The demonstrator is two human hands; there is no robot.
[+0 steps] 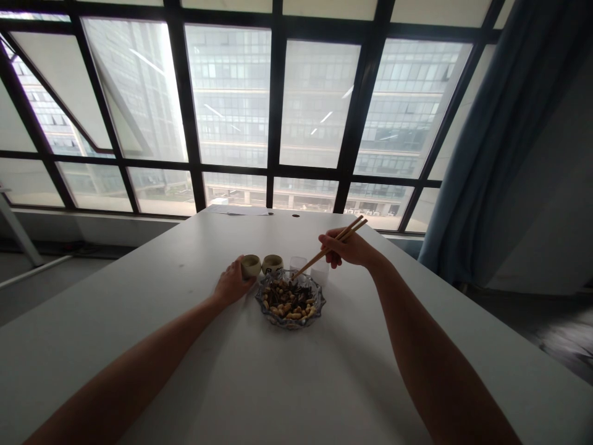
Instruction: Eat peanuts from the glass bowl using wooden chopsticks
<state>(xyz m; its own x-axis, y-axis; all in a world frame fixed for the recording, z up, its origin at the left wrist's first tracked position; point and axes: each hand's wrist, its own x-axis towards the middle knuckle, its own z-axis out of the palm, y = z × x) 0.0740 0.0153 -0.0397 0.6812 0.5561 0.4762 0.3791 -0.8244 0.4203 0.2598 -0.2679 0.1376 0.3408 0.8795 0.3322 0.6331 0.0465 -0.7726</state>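
A pair of wooden chopsticks [319, 254] is in my right hand [343, 246], their tips at the far rim of a scalloped glass bowl [291, 322]. Peanuts [293, 311] and darker pieces that look like sunflower seeds [301, 295] fill the bowl. My left hand [233, 281] is wrapped round the near left side of a small ceramic cup [251, 266]. Beside that cup stands a second ceramic cup [272, 264] with dark lettering. Two small clear cups, one a clear cup [319, 271], stand behind the bowl, partly hidden by it and the chopsticks.
The white table [296, 383] runs away toward a wall of dark-framed windows [231, 99]. Sheets of paper [238, 210] lie at its far edge, near two dark holes. A blue curtain [482, 148] hangs on the right.
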